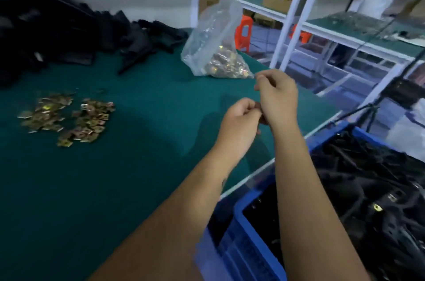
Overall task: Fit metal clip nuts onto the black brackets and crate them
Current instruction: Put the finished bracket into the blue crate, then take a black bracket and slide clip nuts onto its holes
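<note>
Over the green table (142, 165) near its right edge, my left hand (239, 121) and my right hand (279, 98) meet, both with curled fingers. A small dark part (258, 105) shows between them, and both hands grip it. Most of it is hidden, so I cannot tell if it is a bracket or a clip nut. Loose metal clip nuts (69, 117) lie scattered at the left. A clear plastic bag (218, 43) holds more clip nuts. Black brackets (69, 34) are piled at the back left. A blue crate (250, 246) at the lower right holds black brackets (372, 188), some with nuts fitted.
The table's right edge runs diagonally just beside the crate. White shelf frames (296, 13) with green shelves stand beyond it at the right. Orange stools (245, 32) and cardboard boxes sit behind them. A white wall panel rises behind the bracket pile.
</note>
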The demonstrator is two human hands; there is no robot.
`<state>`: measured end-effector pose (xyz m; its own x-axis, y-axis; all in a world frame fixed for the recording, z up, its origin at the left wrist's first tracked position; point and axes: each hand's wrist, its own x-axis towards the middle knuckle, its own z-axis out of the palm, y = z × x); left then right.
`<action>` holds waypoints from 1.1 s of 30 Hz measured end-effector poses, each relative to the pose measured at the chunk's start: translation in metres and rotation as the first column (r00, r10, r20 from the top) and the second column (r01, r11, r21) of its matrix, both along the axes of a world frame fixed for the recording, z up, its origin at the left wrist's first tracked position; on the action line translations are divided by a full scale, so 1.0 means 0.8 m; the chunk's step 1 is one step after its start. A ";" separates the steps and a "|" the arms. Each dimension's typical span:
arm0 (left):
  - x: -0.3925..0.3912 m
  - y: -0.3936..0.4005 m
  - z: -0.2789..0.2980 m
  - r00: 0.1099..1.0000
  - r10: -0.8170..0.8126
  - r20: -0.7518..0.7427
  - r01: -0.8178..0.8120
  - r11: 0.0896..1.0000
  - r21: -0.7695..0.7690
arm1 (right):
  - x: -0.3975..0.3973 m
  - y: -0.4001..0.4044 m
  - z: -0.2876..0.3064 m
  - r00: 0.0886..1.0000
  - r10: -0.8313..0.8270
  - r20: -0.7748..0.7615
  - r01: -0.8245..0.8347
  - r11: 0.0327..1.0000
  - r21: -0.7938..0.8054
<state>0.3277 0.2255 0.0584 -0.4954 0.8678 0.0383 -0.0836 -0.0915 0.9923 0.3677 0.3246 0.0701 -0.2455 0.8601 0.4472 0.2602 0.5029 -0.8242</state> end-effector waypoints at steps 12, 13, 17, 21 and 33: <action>-0.245 -0.139 -0.064 0.776 0.579 -0.250 -0.615 0.783 -0.097 | -0.332 -0.117 -0.074 0.808 0.578 0.117 -0.542 0.806 -0.239; -0.251 -0.139 -0.067 0.792 0.564 -0.235 -0.598 0.794 -0.108 | -0.344 -0.114 -0.076 0.811 0.573 0.121 -0.531 0.807 -0.258; -0.254 -0.131 -0.073 0.826 0.487 -0.286 -0.538 0.832 -0.137 | -0.377 -0.089 -0.079 0.811 0.558 0.175 -0.508 0.820 -0.263; -0.257 -0.130 -0.073 0.847 0.454 -0.278 -0.507 0.846 -0.165 | -0.404 -0.069 -0.072 0.697 0.469 0.542 -0.429 0.879 -0.209; -0.260 -0.130 -0.060 0.850 0.469 -0.238 -0.482 0.876 0.008 | -0.369 -0.085 -0.083 0.958 0.151 -0.244 -0.223 0.928 -0.297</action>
